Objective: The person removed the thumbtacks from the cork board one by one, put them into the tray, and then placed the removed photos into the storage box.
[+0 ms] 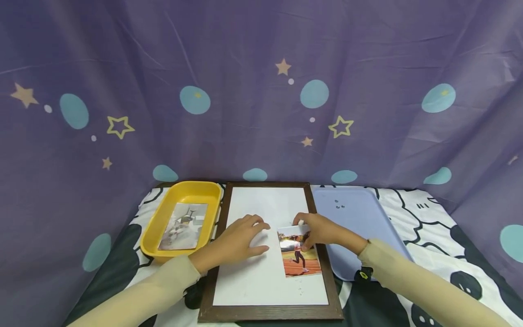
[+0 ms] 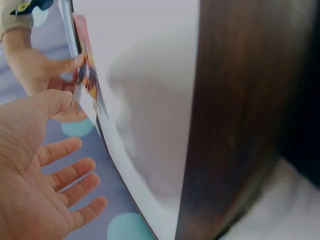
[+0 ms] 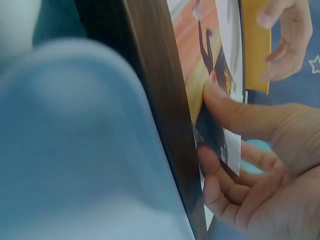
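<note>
A photo [image 1: 299,261] of a running person on an orange track lies over the right part of a white board [image 1: 253,290] with a brown wooden frame. My right hand [image 1: 318,230] pinches its upper right part, thumb on the printed face and fingers behind the edge, as the right wrist view shows. Left of the photo, my left hand [image 1: 241,240] hovers over the board with fingers spread and nothing between them. In the left wrist view the left palm [image 2: 30,170] shows bare, close to the photo [image 2: 87,75].
On the left stands a yellow tray [image 1: 180,188] with a greyish photo [image 1: 184,227] in it. A pale blue tray [image 1: 355,218] on the right holds several tiny shiny pieces [image 1: 337,207]. Patterned black-and-white cloth [image 1: 416,218] covers the table; a purple curtain [image 1: 253,127] hangs behind.
</note>
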Demonstrator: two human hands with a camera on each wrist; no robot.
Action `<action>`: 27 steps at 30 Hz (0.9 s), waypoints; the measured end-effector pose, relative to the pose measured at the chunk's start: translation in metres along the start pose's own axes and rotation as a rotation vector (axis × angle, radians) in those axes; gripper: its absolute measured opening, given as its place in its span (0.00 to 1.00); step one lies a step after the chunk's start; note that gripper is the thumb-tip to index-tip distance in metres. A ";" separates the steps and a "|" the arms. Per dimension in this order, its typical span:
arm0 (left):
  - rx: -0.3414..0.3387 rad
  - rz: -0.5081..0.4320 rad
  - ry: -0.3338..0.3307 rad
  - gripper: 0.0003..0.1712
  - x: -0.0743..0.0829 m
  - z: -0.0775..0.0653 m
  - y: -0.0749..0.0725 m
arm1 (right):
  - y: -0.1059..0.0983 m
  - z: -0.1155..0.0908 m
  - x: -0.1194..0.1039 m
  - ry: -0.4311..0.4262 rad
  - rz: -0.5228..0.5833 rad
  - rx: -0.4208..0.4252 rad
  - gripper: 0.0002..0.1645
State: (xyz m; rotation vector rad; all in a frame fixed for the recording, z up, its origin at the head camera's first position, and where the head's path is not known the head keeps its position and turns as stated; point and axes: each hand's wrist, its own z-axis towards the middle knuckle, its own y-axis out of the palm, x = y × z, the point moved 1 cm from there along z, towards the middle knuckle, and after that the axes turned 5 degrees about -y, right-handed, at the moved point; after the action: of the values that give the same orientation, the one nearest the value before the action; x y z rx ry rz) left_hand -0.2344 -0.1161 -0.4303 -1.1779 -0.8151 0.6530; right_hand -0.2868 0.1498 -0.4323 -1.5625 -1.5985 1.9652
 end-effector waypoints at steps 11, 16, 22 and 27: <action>0.101 0.003 -0.077 0.26 -0.033 -0.004 -0.025 | 0.010 -0.009 0.005 0.093 0.245 0.221 0.53; 0.114 -0.014 -0.104 0.26 -0.053 -0.005 -0.036 | 0.007 -0.008 0.014 0.155 0.459 0.198 0.46; 0.131 -0.016 -0.138 0.24 -0.079 -0.008 -0.047 | -0.002 -0.011 0.019 0.233 0.708 0.077 0.39; 0.106 -0.053 -0.249 0.26 -0.099 -0.016 -0.060 | -0.005 -0.014 0.026 0.275 0.800 0.047 0.32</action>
State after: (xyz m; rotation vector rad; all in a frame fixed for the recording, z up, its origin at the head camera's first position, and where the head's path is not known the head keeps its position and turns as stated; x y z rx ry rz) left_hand -0.2746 -0.2200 -0.3955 -0.9872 -1.0047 0.7996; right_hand -0.2892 0.1782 -0.4421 -2.5828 -0.8666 1.9242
